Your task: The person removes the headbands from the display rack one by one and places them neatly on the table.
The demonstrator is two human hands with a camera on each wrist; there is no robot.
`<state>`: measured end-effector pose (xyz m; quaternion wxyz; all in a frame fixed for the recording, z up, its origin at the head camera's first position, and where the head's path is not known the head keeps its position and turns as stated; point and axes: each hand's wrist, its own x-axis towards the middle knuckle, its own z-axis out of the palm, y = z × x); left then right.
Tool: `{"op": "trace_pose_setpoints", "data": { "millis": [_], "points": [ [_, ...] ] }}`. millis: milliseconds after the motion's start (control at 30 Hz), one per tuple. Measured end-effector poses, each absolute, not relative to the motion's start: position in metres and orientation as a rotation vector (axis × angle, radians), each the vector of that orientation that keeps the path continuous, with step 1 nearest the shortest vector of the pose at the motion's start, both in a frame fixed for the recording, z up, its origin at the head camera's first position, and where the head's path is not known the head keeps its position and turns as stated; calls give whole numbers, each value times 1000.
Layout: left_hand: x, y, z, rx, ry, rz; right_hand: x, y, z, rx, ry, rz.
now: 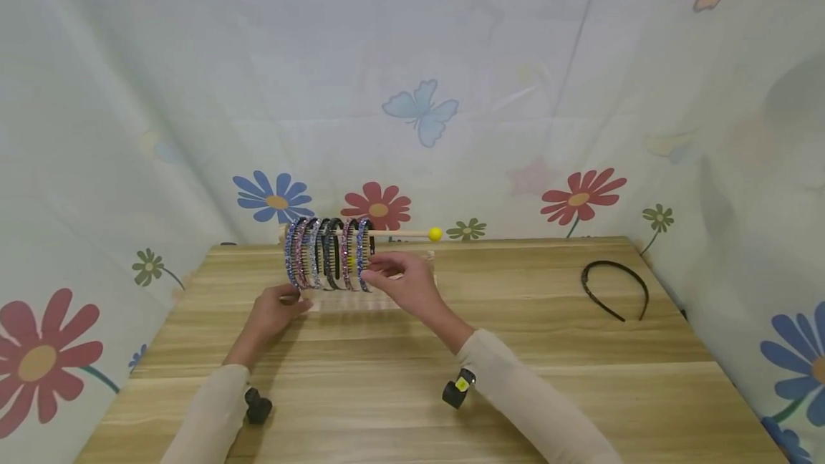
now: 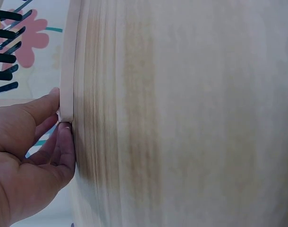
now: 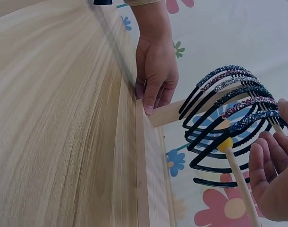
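Note:
Several glittery headbands (image 1: 316, 256) in blue, pink, silver and dark tones hang side by side on a wooden stand's rod (image 1: 406, 233), which ends in a yellow ball. My right hand (image 1: 412, 285) is at the rightmost blue headband (image 3: 252, 121), thumb in front and fingers behind, pinching its edge. Down at the left end of the stand's flat wooden base (image 2: 68, 61), my left hand (image 2: 33, 146) grips the corner between thumb and fingers. Black comb teeth line the bands. Part of the base is hidden behind my right hand in the head view.
A plain black headband (image 1: 615, 288) lies on the right side of the wood-grain table (image 1: 387, 385). Behind the table hangs a pale cloth (image 1: 503, 163) printed with flowers and butterflies. Small black cameras (image 1: 258, 407) are worn at both wrists.

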<state>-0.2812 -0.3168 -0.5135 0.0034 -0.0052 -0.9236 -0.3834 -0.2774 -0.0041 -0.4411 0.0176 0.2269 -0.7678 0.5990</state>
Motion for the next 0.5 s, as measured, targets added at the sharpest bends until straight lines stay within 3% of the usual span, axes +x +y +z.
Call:
{"op": "trace_pose_setpoints", "data": {
  "millis": [500],
  "points": [
    [-281,-316,-513,-26,-2886,-1215,-276,-14,-436,694,-2410,1843]
  ]
}}
